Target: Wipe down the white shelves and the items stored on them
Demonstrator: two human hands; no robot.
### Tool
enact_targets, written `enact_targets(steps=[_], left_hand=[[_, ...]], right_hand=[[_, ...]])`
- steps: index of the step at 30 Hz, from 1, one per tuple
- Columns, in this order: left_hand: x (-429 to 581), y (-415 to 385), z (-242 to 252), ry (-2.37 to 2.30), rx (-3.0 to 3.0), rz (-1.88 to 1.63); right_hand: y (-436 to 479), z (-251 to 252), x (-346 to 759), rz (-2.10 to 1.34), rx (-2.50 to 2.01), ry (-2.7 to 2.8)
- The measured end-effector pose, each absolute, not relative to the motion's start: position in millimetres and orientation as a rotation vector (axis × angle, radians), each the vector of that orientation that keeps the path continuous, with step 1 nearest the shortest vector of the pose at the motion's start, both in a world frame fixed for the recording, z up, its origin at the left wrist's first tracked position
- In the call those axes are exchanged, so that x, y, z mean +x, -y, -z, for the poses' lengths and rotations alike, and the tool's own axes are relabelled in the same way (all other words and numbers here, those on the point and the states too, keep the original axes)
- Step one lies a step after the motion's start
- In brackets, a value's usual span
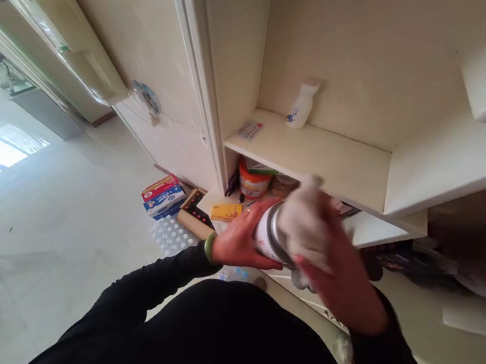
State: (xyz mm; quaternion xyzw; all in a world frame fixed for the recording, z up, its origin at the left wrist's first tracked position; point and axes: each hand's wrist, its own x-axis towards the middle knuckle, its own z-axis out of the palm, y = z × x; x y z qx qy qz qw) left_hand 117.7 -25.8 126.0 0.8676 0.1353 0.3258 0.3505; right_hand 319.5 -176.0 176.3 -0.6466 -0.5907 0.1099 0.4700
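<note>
My left hand (236,240), with a green bangle at the wrist, is wrapped round a white canister (264,232) with small red marks and a dark rim. The canister lies tilted in front of my body. My right hand (346,278) holds a pale cloth (305,227) against the canister's rim end; hand and cloth are smeared by motion. The cloth hides that end of the canister. Beyond both hands, a white bottle (302,104) with a blue print stands upright on a cream shelf (340,164).
Below the shelf are an orange-and-white tub (253,181) and a yellow box (226,211). Blue and red boxes (163,198) lie on the floor at the left, near a clear bubbled plastic pack (172,235). Dark clothes or bags (426,264) fill a compartment at the right.
</note>
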Motion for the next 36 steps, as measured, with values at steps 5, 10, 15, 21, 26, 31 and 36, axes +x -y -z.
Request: enact_targets(steps=[5,10,15,21,26,31,36], left_hand=[[110.6,26.4,-104.8,-0.401,2.321,-0.781],[101.0,29.4,-105.3,-0.247,2.356,-0.745],[91.9,31.6,-106.6,-0.317,2.328,-0.706],[92.5,17.8,-94.9,-0.316,2.279,-0.797],[99.8,5.5,-87.5,-0.145,2.390,-0.850],[93.7,-2.0,-87.7,0.012,2.364,-0.857],[80.3,-9.5,-104.4,-0.079,2.212,-0.651]], right_hand=[[141.7,-172.5,291.5,-0.132,-1.585,1.828],[125.7,-156.3,301.2,-0.204,-1.697,1.586],[133.5,-134.8,300.2,-0.342,-1.716,1.331],[160.7,-128.0,267.5,-0.259,-1.624,1.548],[136.5,-156.8,266.3,-0.176,-1.621,1.759],[108.6,-156.1,286.9,-0.439,-1.561,1.552],[113.2,-128.2,308.3,-0.610,-1.582,1.156]])
